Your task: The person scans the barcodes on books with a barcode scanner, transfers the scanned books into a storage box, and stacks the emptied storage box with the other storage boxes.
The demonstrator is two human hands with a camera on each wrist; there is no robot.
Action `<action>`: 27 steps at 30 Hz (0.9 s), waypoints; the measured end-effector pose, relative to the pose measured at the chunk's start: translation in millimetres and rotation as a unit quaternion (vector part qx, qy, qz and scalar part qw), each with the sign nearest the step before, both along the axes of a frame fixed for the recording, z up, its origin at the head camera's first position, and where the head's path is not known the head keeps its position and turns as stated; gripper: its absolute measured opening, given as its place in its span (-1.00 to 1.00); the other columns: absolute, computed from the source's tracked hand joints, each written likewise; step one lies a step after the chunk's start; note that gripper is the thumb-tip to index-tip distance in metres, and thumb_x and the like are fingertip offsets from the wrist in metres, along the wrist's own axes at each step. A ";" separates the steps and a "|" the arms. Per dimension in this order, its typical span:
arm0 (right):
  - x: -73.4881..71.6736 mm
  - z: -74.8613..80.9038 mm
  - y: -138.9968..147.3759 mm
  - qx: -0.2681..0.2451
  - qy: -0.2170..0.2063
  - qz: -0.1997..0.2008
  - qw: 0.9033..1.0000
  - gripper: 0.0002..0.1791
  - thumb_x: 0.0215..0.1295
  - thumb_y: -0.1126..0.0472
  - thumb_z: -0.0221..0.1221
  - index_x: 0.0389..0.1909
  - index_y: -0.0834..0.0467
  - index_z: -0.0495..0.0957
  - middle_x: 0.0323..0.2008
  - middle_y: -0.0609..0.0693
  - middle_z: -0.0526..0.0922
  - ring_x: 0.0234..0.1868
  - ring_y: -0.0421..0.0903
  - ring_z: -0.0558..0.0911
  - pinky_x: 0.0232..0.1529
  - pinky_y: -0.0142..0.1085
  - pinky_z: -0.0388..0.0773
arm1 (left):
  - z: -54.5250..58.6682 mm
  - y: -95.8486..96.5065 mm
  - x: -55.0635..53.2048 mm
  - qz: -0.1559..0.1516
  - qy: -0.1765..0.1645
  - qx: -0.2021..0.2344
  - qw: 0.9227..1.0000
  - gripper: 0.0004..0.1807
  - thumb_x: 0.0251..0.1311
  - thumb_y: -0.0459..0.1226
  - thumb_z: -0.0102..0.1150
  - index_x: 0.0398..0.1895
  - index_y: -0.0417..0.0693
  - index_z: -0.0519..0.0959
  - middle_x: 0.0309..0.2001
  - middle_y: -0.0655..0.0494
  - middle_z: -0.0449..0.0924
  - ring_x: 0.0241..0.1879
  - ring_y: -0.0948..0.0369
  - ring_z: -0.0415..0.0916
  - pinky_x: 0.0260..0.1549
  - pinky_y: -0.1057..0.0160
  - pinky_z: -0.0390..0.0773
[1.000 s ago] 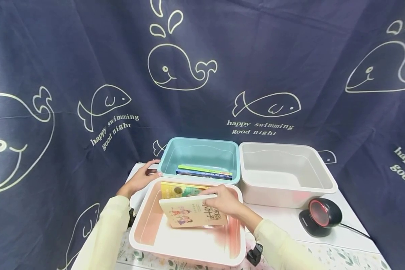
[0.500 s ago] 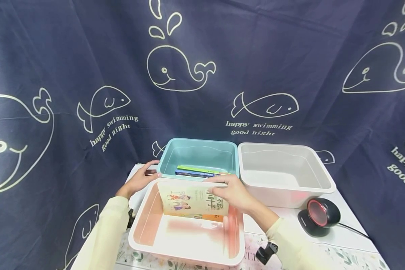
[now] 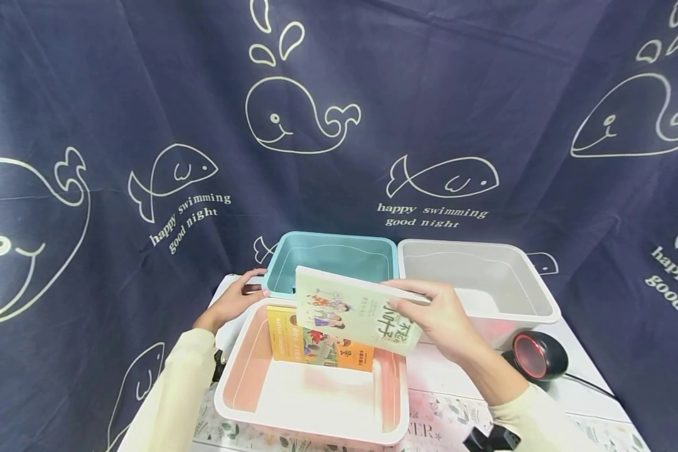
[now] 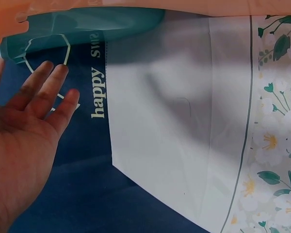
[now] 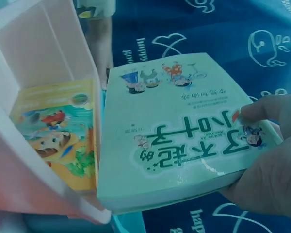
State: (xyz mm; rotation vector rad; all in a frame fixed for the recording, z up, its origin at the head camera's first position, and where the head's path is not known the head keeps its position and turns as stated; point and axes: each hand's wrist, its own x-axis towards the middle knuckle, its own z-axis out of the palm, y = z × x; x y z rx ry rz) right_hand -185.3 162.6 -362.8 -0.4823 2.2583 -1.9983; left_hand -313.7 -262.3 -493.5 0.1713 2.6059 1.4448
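Note:
My right hand (image 3: 443, 317) pinches a pale green paperback book (image 3: 353, 307) at its right end, thumb across the cover. The book is tilted, lifted above the back rim of the pink bin (image 3: 311, 430), and overlaps the teal bin (image 3: 339, 248) behind. In the right wrist view its cover shows cartoon children and large Chinese characters. A yellow-orange book (image 3: 319, 345) leans on the pink bin's back wall. My left hand (image 3: 234, 304) rests at the teal bin's left end; the left wrist view shows its fingers (image 4: 52, 82) spread loosely beside the teal wall.
A light grey bin (image 3: 463, 254) stands right of the teal one. At the far right sits a black device with a red ring (image 3: 541, 356) and a cable. A dark blue whale-print curtain (image 3: 339, 176) hangs behind the white table. Books in the teal bin are mostly hidden.
My right hand has raised the pale green book out of the pink bin, up and to the right, uncovering the yellow-orange book. The left hand has stayed in place.

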 end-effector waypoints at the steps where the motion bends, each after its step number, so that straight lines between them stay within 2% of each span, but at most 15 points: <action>1: 3.2 1.4 4.2 0.003 0.006 -0.008 1.000 -0.59 0.36 0.31 0.30 0.20 0.34 0.61 -0.05 0.21 0.81 -0.14 -0.03 0.84 -0.14 -0.11 0.80 | 0.0 -0.2 0.0 0.000 -0.001 0.001 1.000 -0.29 0.43 -0.16 0.24 0.58 0.09 0.21 0.46 -0.27 0.38 0.42 -0.20 0.43 0.33 -0.15 0.54; 5: 16.4 4.6 21.3 0.021 0.027 -0.044 0.998 -0.58 0.35 0.32 0.32 0.19 0.36 0.61 -0.12 -0.05 0.85 -0.15 -0.11 0.84 -0.15 -0.19 0.80 | -0.6 -0.9 -0.1 0.001 -0.003 0.003 1.000 -0.29 0.43 -0.16 0.24 0.57 0.10 0.21 0.44 -0.28 0.40 0.41 -0.20 0.43 0.32 -0.15 0.54; 10: 33.4 4.8 44.4 0.055 0.052 -0.091 0.993 -0.58 0.34 0.31 0.34 0.20 0.28 0.64 -0.02 -0.29 0.80 -0.07 -0.22 0.81 -0.13 -0.29 0.78 | -0.9 -1.0 -0.1 0.000 -0.002 0.003 1.000 -0.30 0.43 -0.16 0.24 0.57 0.11 0.22 0.43 -0.28 0.42 0.41 -0.20 0.44 0.32 -0.14 0.54; 13: 44.1 3.4 58.5 0.059 0.053 -0.116 0.990 -0.57 0.35 0.32 0.33 0.22 0.28 0.63 0.00 -0.30 0.79 -0.09 -0.22 0.82 -0.17 -0.29 0.79 | -0.8 -1.5 -0.1 -0.001 -0.001 0.004 1.000 -0.30 0.43 -0.16 0.24 0.57 0.10 0.22 0.43 -0.29 0.41 0.41 -0.20 0.44 0.32 -0.14 0.55; 17: 59.1 -0.8 76.8 0.041 0.038 -0.163 0.985 -0.57 0.33 0.36 0.34 0.22 0.29 0.63 -0.10 -0.25 0.83 -0.19 -0.18 0.84 -0.27 -0.29 0.78 | -0.9 -2.8 0.0 -0.003 -0.001 0.005 1.000 -0.29 0.43 -0.16 0.25 0.57 0.09 0.22 0.43 -0.31 0.41 0.41 -0.22 0.44 0.29 -0.14 0.57; 22: 78.0 -11.3 99.0 0.060 0.008 -0.233 0.971 -0.54 0.33 0.31 0.37 0.25 0.19 0.63 -0.15 -0.35 0.82 -0.29 -0.21 0.84 -0.37 -0.28 0.77 | -1.3 -4.5 -0.8 -0.004 -0.003 0.009 1.000 -0.28 0.41 -0.15 0.27 0.57 0.11 0.22 0.42 -0.31 0.42 0.40 -0.21 0.44 0.28 -0.13 0.58; 25: 85.8 -19.1 108.8 0.052 -0.008 -0.250 0.967 -0.51 0.35 0.30 0.35 0.29 0.18 0.60 -0.15 -0.37 0.82 -0.29 -0.25 0.83 -0.38 -0.28 0.77 | -1.9 -5.8 -2.1 -0.005 0.001 0.016 1.000 -0.27 0.40 -0.16 0.29 0.56 0.12 0.23 0.43 -0.30 0.41 0.41 -0.21 0.44 0.30 -0.14 0.56; 27: 89.1 -24.8 113.8 0.036 -0.012 -0.249 0.968 -0.50 0.36 0.31 0.34 0.31 0.21 0.57 -0.13 -0.32 0.83 -0.24 -0.27 0.82 -0.36 -0.28 0.77 | -2.5 -6.6 -2.8 -0.006 0.005 0.021 1.000 -0.28 0.39 -0.16 0.29 0.56 0.11 0.24 0.43 -0.30 0.41 0.40 -0.21 0.44 0.30 -0.15 0.56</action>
